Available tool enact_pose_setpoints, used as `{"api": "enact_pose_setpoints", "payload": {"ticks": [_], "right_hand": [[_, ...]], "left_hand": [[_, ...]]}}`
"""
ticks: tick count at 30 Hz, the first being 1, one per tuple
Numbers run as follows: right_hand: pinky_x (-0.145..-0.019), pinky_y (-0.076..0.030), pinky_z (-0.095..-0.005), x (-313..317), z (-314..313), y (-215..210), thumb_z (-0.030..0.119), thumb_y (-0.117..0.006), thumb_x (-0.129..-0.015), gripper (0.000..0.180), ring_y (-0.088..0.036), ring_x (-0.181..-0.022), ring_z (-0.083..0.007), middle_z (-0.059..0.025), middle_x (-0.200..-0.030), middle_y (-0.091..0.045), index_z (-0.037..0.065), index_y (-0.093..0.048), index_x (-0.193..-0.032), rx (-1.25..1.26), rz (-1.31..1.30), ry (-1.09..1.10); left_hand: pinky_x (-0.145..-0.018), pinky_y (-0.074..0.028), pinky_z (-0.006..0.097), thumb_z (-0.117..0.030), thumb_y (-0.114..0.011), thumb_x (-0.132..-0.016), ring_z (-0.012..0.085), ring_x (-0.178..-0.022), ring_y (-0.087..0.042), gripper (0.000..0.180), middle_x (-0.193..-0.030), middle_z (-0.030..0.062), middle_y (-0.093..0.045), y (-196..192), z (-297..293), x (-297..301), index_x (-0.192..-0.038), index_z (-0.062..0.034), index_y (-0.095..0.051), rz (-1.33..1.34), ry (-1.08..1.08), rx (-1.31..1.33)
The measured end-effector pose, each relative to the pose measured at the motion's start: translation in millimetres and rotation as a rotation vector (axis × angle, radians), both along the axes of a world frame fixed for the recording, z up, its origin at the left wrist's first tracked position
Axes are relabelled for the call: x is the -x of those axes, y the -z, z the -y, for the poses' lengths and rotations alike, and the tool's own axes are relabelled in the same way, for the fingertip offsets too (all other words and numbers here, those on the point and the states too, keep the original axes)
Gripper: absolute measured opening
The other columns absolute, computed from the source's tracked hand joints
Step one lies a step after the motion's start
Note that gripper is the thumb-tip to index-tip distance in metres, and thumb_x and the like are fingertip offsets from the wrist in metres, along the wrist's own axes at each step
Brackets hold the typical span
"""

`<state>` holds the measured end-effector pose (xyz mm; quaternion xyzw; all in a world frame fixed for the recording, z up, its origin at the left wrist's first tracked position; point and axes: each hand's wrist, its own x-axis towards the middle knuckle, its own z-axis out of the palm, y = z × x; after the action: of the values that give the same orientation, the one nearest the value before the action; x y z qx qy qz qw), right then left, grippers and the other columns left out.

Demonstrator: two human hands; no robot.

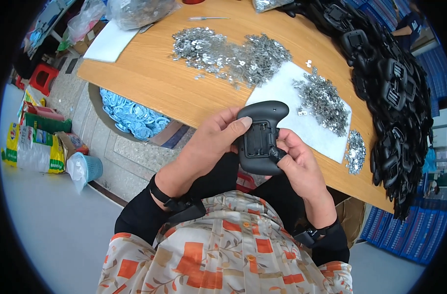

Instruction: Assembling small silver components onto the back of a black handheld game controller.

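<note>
Far to the left, on the floor beyond the counter's (150, 73) left edge, stand a red stool (42, 77), a stack of coloured packages (35, 142) and a small blue basket (90, 167) with a white bag in it. Closer in, under the counter's near-left edge, sits a round tub of light-blue plastic parts (133, 117). On the counter's far-left corner lie a white foam sheet (108, 44) and a clear bag (138, 11) of small parts, with a thin screwdriver (208, 18) just right of it.

Across the middle of the counter spreads a heap of small silver metal clips (228, 51). Right of that, a second white foam sheet (302, 122) lies near the front edge, carrying a smaller pile of the same silver pieces (324, 100).

In front of the counter's near edge, held above the lap, is a black game-controller shell (260, 137), back side up with its open battery compartment showing. The left hand (209, 142) wraps its left side, thumb laid across the top of the shell. The right hand (302, 164) grips the lower right grip, thumb pressed against the compartment's edge; whether it pinches a small part there cannot be told. Both wrists wear black straps.

Along the counter's right edge runs a long heap of black controller shells (390, 83).
</note>
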<state>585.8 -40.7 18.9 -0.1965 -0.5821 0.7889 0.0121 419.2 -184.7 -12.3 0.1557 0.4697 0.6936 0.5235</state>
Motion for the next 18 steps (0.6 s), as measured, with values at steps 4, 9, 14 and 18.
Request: {"api": "enact_pose_setpoints", "payload": {"ticks": [4, 9, 14, 18], "right_hand": [[-0.081, -0.053, -0.0250, 18.2, 4.7, -9.5, 0.001, -0.053, -0.094, 0.042, -0.066, -0.095, -0.0124, -0.0083, -0.115, -0.068, -0.002, -0.048, -0.136, -0.149, -0.036, -0.004], [-0.071, -0.053, -0.0288, 62.8, -9.3, -27.1, 0.003, -0.066, -0.085, 0.025, -0.068, -0.078, -0.0160, -0.0129, -0.096, -0.069, -0.001, -0.066, -0.110, -0.978, 0.088, -0.013], [-0.076, -0.055, -0.0405, 137.1, -7.4, -13.3, 0.006, -0.067, -0.082, 0.023, -0.067, -0.085, -0.0336, -0.0146, -0.093, -0.067, 0.004, -0.068, -0.105, -1.315, -0.168, -0.081], [-0.082, -0.053, -0.0422, 184.0, 2.6, -1.8, 0.008, -0.068, -0.081, 0.022, -0.064, -0.094, -0.0325, -0.0123, -0.094, -0.065, 0.007, -0.069, -0.103, -1.590, -0.211, -0.176]], "left_hand": [[-0.071, -0.050, 0.022, -0.028, -0.058, -0.102, 0.0033, -0.086, -0.059, 0.036, -0.102, -0.0027, -0.064, -8.2, 13.3, 6.6, -0.131, -0.0060, -0.059, 0.100, -0.096, -0.004], [-0.080, -0.051, 0.021, -0.018, -0.054, -0.102, 0.0042, -0.089, -0.061, 0.030, -0.102, -0.0012, -0.066, -8.9, 43.7, 31.8, -0.127, -0.0027, -0.060, -0.023, -0.231, -0.017], [-0.084, -0.051, 0.022, -0.013, -0.054, -0.102, 0.0055, -0.094, -0.061, 0.031, -0.109, 0.0026, -0.066, -4.6, 60.1, 37.8, -0.129, 0.0011, -0.059, -0.157, -0.215, 0.042], [-0.094, -0.050, 0.024, -0.010, -0.052, -0.102, 0.0087, -0.104, -0.062, 0.036, -0.121, 0.0062, -0.065, 0.6, 63.5, 39.3, -0.136, 0.0024, -0.054, -0.197, -0.181, 0.064]]}}
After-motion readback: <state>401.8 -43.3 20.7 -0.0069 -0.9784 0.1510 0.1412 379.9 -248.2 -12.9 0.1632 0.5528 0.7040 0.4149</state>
